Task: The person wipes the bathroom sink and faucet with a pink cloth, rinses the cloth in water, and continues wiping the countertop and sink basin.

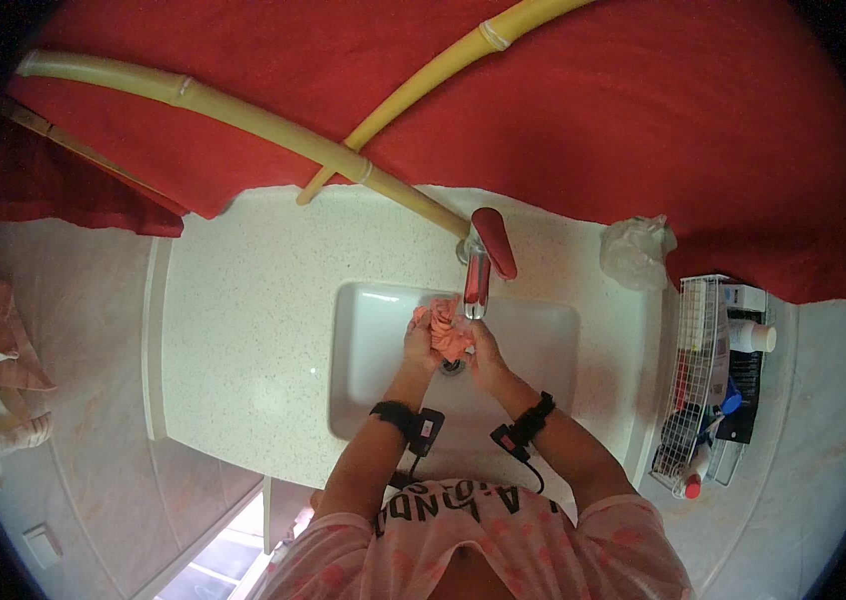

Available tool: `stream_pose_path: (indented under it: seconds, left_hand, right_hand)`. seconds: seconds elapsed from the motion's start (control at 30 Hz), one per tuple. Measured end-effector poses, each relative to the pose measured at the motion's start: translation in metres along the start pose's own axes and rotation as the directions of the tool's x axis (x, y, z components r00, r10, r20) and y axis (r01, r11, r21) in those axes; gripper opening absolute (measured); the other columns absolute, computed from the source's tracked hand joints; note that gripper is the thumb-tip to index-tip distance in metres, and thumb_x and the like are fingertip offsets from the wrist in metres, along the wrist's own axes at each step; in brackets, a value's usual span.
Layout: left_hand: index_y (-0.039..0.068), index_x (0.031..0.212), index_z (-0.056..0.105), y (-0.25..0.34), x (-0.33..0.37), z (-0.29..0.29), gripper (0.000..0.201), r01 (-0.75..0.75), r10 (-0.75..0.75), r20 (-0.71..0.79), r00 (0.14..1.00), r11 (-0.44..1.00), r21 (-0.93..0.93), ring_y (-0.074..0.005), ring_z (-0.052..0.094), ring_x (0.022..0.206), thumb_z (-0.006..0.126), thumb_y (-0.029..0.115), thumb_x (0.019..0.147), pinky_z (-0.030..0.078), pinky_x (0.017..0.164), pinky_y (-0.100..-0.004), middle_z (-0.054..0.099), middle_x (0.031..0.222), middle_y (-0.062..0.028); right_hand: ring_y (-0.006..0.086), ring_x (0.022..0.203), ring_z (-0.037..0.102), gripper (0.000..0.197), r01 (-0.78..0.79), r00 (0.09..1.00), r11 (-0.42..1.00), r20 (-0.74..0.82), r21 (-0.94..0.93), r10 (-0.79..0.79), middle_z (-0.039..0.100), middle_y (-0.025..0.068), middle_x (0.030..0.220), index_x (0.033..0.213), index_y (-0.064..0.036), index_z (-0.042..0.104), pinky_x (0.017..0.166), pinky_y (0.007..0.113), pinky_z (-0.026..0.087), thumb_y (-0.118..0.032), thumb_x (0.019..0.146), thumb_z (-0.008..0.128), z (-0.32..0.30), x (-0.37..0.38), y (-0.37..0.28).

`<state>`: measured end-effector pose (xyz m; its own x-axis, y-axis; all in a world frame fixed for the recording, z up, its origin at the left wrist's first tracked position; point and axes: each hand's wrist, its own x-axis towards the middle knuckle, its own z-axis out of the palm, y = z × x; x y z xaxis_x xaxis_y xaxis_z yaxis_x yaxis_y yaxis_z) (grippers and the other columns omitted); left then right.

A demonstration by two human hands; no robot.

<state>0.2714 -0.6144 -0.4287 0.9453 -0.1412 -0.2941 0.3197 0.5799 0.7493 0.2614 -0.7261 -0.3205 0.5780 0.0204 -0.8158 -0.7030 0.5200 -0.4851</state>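
One crumpled orange cloth (447, 336) is gripped between left hand (422, 343) and right hand (485, 347), in the far half of the sink (371, 345), near the tap (478, 285). Handling appears under way, the cloth not yet spread or set down.

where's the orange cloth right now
Near the middle of the head view: the orange cloth is bunched between the left hand and right hand, over the sink, just left of the tap.
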Motion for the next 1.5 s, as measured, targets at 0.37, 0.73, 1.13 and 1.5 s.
stream_pose_path:
  seconds: [0.37,0.73,1.13,1.5]
  left_hand:
    - [0.006,0.107,0.052,-0.015,0.002,-0.026,0.018,-0.265,0.247,-0.101,0.964,0.931,-0.25,-0.0248,0.062,0.095,0.052,0.021,0.096,0.053,0.081,-0.0393,0.063,0.102,-0.0104]
    - [0.011,0.109,0.061,-0.024,0.003,-0.026,0.035,0.182,-0.174,0.052,0.983,0.936,-0.301,-0.0279,0.055,0.107,0.065,0.023,0.076,0.039,0.099,-0.0424,0.061,0.108,-0.0088]
    - [0.009,0.107,0.054,0.033,-0.012,0.05,0.031,0.416,-0.462,-0.001,0.887,0.799,-0.435,-0.0231,0.056,0.102,0.034,0.032,0.1,0.045,0.093,-0.0357,0.059,0.109,-0.008]
    - [0.011,0.102,0.057,0.012,0.0,0.058,0.024,0.403,-0.45,0.071,0.89,0.706,-0.583,-0.0239,0.061,0.079,0.042,0.03,0.096,0.05,0.074,-0.0386,0.063,0.097,-0.0041]
  right_hand:
    - [0.0167,0.082,0.065,0.023,-0.201,0.957,0.91,0.128,-0.362,0.262,0.061,0.0031,0.094,0.106,-0.0073,0.057,0.064,0.026,0.053,-0.017,0.085,0.058,-0.036,0.039,0.001]
    - [0.0143,0.085,0.061,0.031,0.279,0.882,0.951,0.428,-0.133,-0.199,0.062,0.0078,0.102,0.109,-0.0001,0.061,0.069,0.024,0.052,0.001,0.082,0.046,-0.022,0.031,0.027]
    - [0.0375,0.091,0.062,0.031,0.372,0.85,0.346,0.166,-0.862,-0.5,0.061,0.0194,0.105,0.097,-0.0028,0.057,0.073,0.044,0.05,-0.031,0.084,0.058,0.0,0.053,0.009]
    - [0.0368,0.092,0.06,0.039,0.463,0.821,0.293,0.28,-0.836,-0.498,0.06,0.0197,0.104,0.106,-0.0075,0.053,0.079,0.047,0.048,-0.038,0.083,0.06,-0.021,0.078,0.016]
